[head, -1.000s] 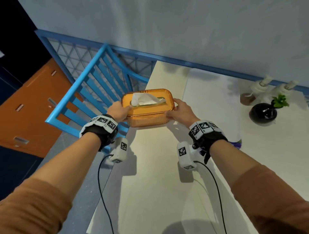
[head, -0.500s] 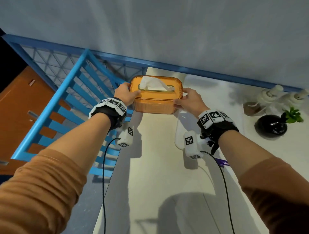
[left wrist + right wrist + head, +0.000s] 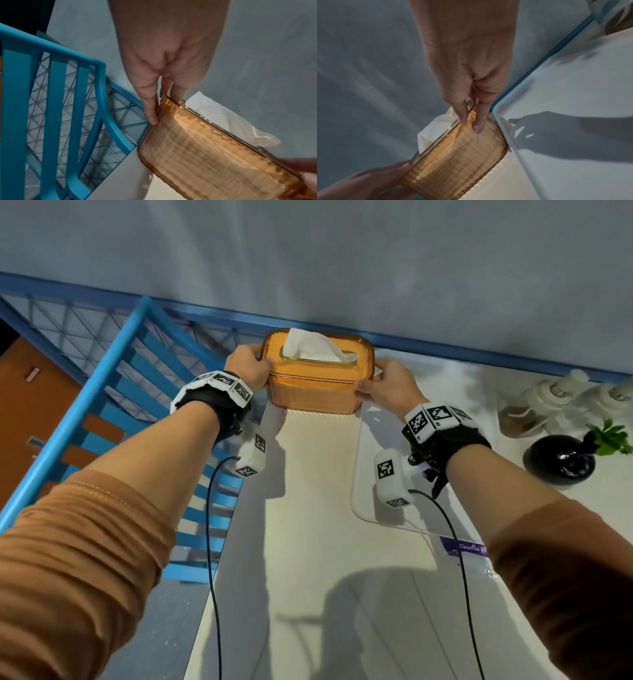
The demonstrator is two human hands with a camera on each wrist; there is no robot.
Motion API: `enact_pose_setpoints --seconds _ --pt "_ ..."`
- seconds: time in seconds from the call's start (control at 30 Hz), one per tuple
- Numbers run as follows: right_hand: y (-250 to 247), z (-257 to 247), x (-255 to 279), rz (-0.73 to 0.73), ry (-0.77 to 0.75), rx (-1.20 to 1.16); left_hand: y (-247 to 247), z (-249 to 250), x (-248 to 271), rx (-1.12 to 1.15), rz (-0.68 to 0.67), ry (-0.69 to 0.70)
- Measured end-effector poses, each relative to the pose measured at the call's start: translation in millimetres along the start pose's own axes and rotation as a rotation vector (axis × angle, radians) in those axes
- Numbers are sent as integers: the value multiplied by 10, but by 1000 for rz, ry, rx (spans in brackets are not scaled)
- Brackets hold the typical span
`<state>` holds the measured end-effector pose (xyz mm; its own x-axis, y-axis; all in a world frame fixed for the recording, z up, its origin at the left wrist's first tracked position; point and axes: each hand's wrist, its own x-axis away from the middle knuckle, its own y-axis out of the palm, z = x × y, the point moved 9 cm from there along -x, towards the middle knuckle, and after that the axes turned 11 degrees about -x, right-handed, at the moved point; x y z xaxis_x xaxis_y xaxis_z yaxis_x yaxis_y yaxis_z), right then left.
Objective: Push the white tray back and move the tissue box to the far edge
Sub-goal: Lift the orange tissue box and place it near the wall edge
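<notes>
Since the earlier frames the tissue box (image 3: pixel 317 374) has been carried farther along the table (image 3: pixel 308 542) and is now held close to the blue rail (image 3: pixel 479 356) at the table's far edge. Its left end is pinched by the left hand (image 3: pixel 247 368) and its right end by the right hand (image 3: pixel 390 386), thumbs on the near side. The white tray (image 3: pixel 366 460) lies just right of the box, near the same rail. A black vase (image 3: pixel 558 462) stands right of the tray.
</notes>
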<state>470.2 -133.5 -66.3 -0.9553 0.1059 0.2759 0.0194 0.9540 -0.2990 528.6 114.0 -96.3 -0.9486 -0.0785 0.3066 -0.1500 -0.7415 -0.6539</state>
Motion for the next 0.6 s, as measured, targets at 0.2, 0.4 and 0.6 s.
enact_pose_setpoints --seconds 0.2,0.4,0.6 --pt "-2 -105 -116 9 -56 41 11 79 -156 -1 -20 7" --pt "-57 -146 -230 40 -65 78 24 175 -273 -16 -18 24" --pt "-73 -178 -290 65 -75 97 4 229 -320 -30 -14 32"
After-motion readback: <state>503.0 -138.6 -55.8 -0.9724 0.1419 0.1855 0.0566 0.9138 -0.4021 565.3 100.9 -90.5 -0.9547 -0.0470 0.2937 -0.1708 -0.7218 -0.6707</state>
